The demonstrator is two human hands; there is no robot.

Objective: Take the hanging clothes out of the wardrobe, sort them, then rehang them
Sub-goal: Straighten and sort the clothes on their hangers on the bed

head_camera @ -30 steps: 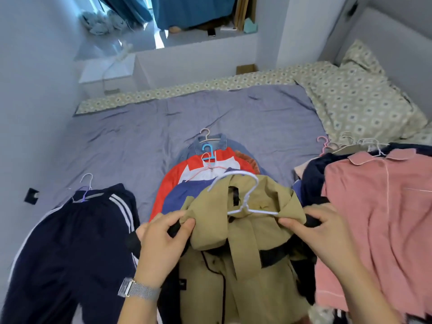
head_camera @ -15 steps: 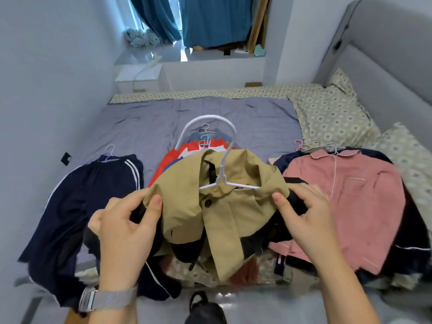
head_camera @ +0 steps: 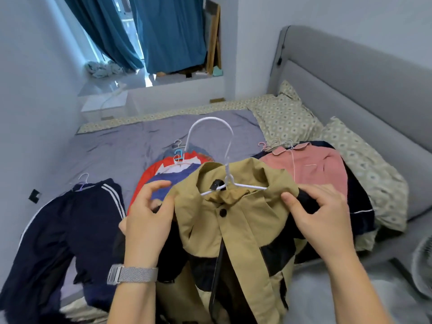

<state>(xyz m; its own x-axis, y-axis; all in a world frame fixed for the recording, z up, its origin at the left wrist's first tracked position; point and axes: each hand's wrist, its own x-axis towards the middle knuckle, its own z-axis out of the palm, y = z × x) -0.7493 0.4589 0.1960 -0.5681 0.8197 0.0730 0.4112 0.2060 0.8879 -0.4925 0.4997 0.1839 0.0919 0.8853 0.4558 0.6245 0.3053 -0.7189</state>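
**Khaki jacket comes up off the bed as sorting goes on**

Lifted higher than half a second ago, the khaki jacket (head_camera: 233, 220) now hangs upright between the person's hands at the 6 o'clock edge of the bed (head_camera: 112, 148), its white hanger (head_camera: 219, 160) standing tall with the hook arching toward 12 o'clock. A second ago the same jacket lay slumped on the centre pile. The left hand (head_camera: 149, 220) has its fingers curled round the jacket's left shoulder, thumb on the khaki cloth; the right hand (head_camera: 320, 216) pinches the right shoulder, thumb pressed near the end of the hanger bar. Neither hand is free.

By the look of it, this garment is being squared on its hanger, ready either for a pile or for the trip back to the wardrobe, which is out of view. Three sorted groups lie on the bed: navy track trousers (head_camera: 70, 230) at 9 o'clock, a red and blue top (head_camera: 161, 174) at 12 o'clock just behind the jacket, and a pink shirt (head_camera: 311, 167) at 2 o'clock. All are on hangers; rehanging appears not yet begun.

A small black tab (head_camera: 216, 184) sits inside the collar, but no writing on it can be read, and no brand shows anywhere.
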